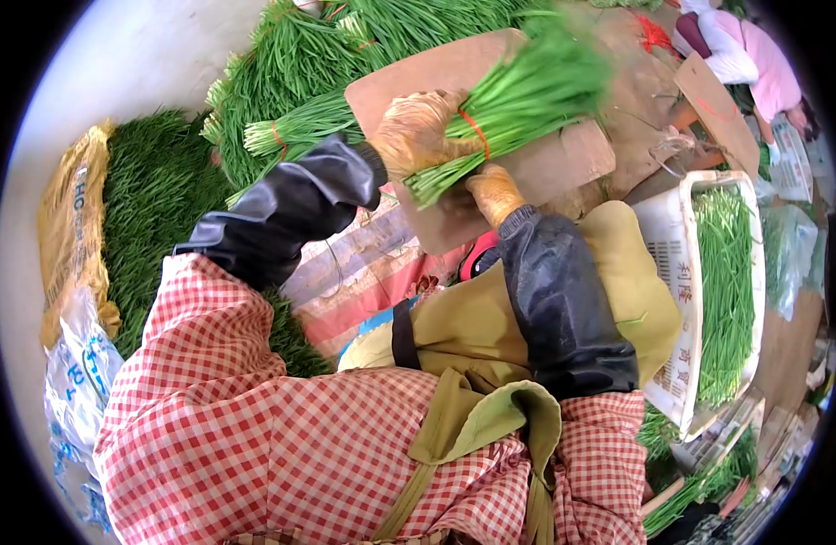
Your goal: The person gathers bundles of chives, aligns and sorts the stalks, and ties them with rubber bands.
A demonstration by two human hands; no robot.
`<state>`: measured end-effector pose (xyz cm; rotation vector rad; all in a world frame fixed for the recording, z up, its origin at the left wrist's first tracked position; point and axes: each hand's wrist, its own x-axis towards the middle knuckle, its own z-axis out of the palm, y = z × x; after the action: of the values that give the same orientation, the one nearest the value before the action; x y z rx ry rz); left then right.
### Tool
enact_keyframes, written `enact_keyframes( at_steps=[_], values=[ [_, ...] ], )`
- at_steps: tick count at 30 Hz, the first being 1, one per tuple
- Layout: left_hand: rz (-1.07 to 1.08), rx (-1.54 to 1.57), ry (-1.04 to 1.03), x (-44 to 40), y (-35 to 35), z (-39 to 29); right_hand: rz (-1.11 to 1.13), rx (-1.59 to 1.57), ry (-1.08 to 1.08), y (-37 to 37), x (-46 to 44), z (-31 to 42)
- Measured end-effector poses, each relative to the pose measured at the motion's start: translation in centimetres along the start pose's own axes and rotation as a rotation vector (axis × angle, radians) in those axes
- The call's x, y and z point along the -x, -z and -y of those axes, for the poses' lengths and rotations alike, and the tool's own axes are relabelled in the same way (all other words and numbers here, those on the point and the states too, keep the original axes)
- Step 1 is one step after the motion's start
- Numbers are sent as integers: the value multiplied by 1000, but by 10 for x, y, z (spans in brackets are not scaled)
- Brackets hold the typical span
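We grip the long, green, leafy bundle [527, 91] in the left hand [422, 132], which wears a tan, wrinkled glove. This hand is partly closed: its fingers reach along the upper side of the stalks and its thumb side presses near the thin red-orange band [473, 132]. The right hand [496, 195], gloved likewise, is curled below the band, at the bundle's lower edge; how far its fingers close we cannot tell.

The bundle lies between our hands and extends beyond them. Its pale-green stalk ends point to the lower left; its leaf tips fan to the upper right and are blurred. It is above the flat, brown, rectangular board [391, 86].

To the left of the board we note a smaller green bundle with a red band [295, 136]. To the right stands the white, perforated plastic crate [674, 272], holding green stalks [722, 291].
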<state>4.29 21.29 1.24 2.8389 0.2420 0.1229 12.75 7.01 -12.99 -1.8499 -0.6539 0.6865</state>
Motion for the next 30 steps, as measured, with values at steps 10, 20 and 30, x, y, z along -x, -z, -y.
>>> enact_keyframes(
  at_steps=[10,20,30],
  values=[
    [-75,35,261,48,-60,-3,-486,868,929,68,-47,131],
    [-136,13,74,55,-53,-3,-468,882,663,84,-49,79],
    [186,226,-472,-18,-22,57,-316,810,260,33,46,104]
  ],
)
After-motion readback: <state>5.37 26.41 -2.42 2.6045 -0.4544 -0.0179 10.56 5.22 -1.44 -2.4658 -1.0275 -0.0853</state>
